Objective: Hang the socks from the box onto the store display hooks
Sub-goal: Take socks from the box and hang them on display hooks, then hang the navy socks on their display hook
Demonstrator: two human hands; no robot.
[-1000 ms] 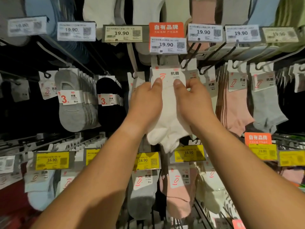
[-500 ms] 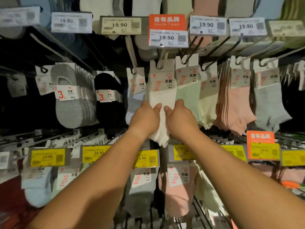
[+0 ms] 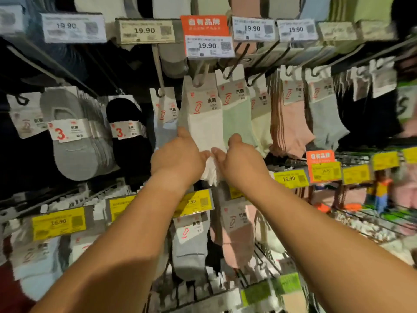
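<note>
- I see the white sock pack (image 3: pixel 204 123) hanging on its display hook (image 3: pixel 201 72), under the orange 19.90 price tag (image 3: pixel 206 37).
- Left hand (image 3: pixel 178 158): thumb up along the sock's left edge, fingers hidden behind; can't tell if they grip.
- Right hand (image 3: pixel 239 160): fingers curled at the toe end, touching the crumpled fabric; grip uncertain.
- Tight quarters: pale blue sock (image 3: pixel 165 123) just left, green sock (image 3: pixel 237 118) overlapping the right edge.
- Open gap below the toe, above the yellow 16.90 tags (image 3: pixel 195 202).
</note>
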